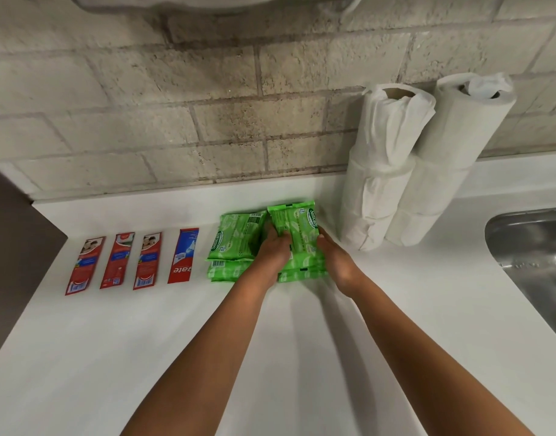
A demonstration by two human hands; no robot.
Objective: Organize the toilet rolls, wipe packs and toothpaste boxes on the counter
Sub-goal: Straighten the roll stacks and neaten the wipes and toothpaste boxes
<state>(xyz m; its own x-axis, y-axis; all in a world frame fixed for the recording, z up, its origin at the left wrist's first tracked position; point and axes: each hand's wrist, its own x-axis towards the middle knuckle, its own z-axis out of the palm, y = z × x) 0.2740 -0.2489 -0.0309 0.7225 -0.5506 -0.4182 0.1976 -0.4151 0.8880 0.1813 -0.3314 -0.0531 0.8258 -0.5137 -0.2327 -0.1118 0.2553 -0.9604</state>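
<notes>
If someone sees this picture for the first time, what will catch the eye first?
The bright green wipe packs at the counter's middle, with the left hand and right hand pressed against the right-hand stack. Next, four red toothpaste boxes in a row at left, and two stacks of toilet rolls by the wall.

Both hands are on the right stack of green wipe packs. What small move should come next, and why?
Probably press the top wipe pack down and turn it square. It sits tilted on the right stack, with the left hand and right hand at its sides. The left stack, toothpaste boxes and toilet rolls already look tidy.
</notes>
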